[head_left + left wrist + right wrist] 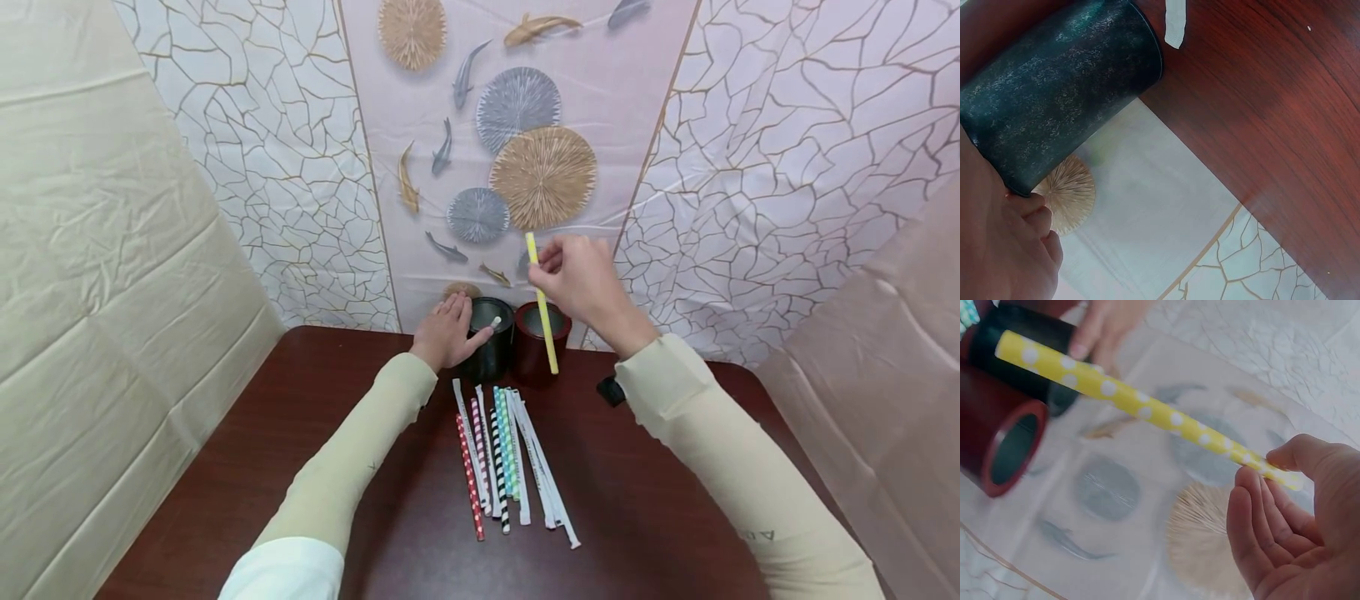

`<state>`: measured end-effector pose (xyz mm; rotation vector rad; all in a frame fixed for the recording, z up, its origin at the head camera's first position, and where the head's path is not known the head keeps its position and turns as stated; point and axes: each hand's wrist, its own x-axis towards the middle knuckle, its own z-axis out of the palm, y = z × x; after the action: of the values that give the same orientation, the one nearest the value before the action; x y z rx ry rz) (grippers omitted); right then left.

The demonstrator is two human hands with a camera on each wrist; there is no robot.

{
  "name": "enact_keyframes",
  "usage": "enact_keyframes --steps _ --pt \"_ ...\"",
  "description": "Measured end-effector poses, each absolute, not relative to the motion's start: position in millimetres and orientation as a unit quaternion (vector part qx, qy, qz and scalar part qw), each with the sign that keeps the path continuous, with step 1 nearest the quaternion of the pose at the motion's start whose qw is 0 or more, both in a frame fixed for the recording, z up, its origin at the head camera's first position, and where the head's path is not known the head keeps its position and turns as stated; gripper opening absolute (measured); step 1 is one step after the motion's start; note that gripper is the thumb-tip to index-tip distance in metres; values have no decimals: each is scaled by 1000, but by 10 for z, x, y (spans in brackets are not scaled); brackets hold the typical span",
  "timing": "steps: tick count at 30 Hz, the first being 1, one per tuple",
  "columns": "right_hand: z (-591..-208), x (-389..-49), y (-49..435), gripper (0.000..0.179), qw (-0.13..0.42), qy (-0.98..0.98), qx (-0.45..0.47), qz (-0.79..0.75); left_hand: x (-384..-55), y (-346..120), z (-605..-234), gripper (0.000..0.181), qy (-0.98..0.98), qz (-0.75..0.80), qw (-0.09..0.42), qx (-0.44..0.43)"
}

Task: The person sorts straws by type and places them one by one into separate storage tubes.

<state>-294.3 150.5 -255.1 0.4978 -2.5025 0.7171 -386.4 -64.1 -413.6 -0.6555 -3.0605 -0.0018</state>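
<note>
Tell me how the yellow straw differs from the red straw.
The yellow straw is pinched in the right hand, while the red straw lies on the table. The yellow straw is yellow under its dots; the red straw is red. The yellow straw is apart from the other straws, the red straw beside them. Both have white dots.

Worktop (637,517) – dark red-brown wood grain. Black cup (486,362) and dark red cup (529,354) stand side by side at far edge. Nearer – row of straws lying lengthwise: red dotted straw (470,479), black-striped straw (500,475), white-wrapped straws (546,468).
</note>
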Motion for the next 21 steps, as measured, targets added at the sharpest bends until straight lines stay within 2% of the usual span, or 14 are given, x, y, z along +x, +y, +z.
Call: enact_keyframes --steps 11,21 --pt "-2244 -3125 1407 19 282 -899 155 298 -3877 -655 -4150 89 -976 11 12 -215" --pt "-2406 -3303 1294 20 324 -870 147 342 -3870 -650 -4150 89 -977 3 15 -214"
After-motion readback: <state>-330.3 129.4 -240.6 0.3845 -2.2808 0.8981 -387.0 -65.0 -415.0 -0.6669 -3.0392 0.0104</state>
